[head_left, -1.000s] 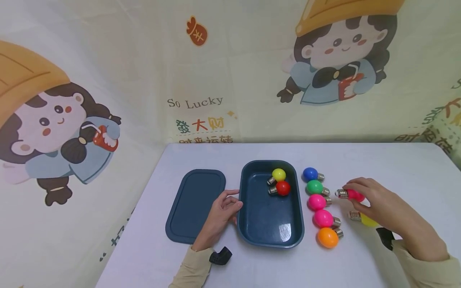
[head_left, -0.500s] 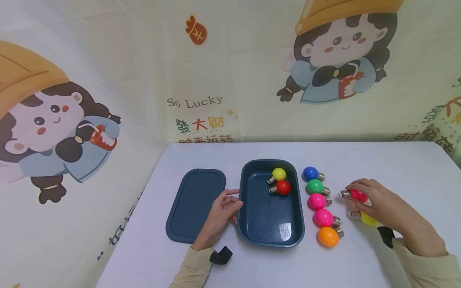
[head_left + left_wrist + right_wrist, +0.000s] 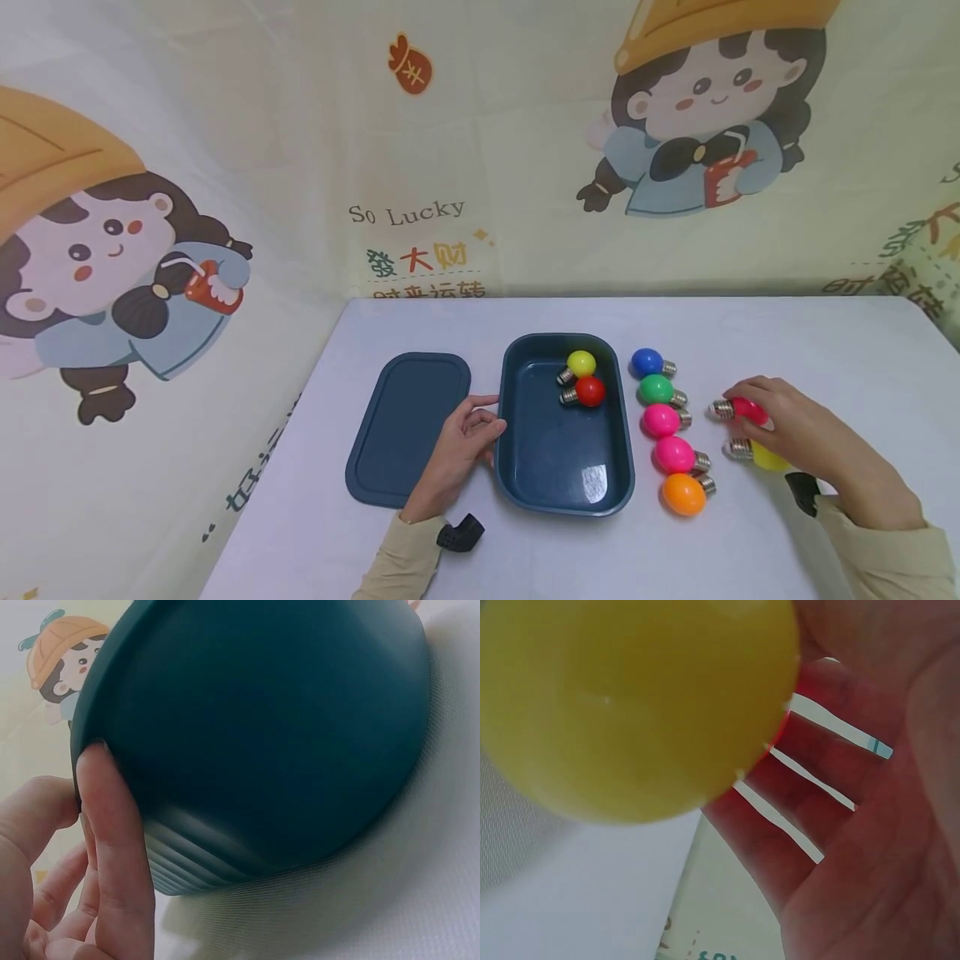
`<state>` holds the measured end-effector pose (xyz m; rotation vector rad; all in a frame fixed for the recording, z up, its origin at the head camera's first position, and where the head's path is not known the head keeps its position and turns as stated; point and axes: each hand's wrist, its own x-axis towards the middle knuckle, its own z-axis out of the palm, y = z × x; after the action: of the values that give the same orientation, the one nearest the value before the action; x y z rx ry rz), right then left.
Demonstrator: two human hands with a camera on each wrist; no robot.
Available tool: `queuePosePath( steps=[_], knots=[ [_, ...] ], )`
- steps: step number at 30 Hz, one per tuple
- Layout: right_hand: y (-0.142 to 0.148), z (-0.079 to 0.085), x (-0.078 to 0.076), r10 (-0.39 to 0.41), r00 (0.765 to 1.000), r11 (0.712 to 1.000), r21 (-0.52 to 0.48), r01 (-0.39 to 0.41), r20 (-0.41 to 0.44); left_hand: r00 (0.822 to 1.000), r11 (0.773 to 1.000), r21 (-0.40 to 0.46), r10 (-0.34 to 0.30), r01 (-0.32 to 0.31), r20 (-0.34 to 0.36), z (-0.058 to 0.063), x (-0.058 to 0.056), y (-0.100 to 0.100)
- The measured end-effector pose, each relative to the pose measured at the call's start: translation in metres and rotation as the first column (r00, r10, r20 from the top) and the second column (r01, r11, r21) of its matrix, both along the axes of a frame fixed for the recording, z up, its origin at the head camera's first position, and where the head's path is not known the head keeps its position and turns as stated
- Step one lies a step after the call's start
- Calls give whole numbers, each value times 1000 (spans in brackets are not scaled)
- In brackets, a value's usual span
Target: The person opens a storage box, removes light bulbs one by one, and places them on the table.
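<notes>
In the head view, my left hand [image 3: 463, 446] holds the left rim of the dark blue plastic box [image 3: 528, 492]; the left wrist view shows its fingers against the box wall [image 3: 270, 750]. Inside the box lie a yellow bulb [image 3: 581, 362] and a red bulb [image 3: 590, 392]. Right of the box, my right hand [image 3: 787, 421] grips a reddish-pink light bulb [image 3: 744, 408], its metal screw base pointing left. Just nearer to me lies another yellow bulb [image 3: 768, 455], partly covered by that hand. It looms large as a yellow globe [image 3: 637, 705] in the right wrist view.
A column of bulbs stands along the box's right side: blue [image 3: 647, 362], green [image 3: 656, 389], two pink [image 3: 660, 421] and orange [image 3: 683, 494]. The dark blue lid [image 3: 405, 429] lies flat left of the box, on a white table [image 3: 562, 562]. Printed cloth [image 3: 525, 167] hangs behind.
My right hand has shifted slightly right and toward me, still gripping the reddish-pink bulb. The left hand and the box have stayed in place.
</notes>
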<state>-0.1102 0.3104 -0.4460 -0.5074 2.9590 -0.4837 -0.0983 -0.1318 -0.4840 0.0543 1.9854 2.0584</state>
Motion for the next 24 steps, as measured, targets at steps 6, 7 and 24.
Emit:
queuePosePath(
  steps=[6,7,24],
  knots=[
    [1,-1,-1,-1,1000,1000,-3,1,13,1000,1000,3,-4,4,3,-1,0,0],
    [1,-2,-1,-1,1000,1000,-3,1,15,1000,1000,3,-4,4,4,0,0,0],
    [2,-1,0,11,1000,1000,1,-11,22,1000,1000,-13,0,0,3,0,-1,0]
  ],
)
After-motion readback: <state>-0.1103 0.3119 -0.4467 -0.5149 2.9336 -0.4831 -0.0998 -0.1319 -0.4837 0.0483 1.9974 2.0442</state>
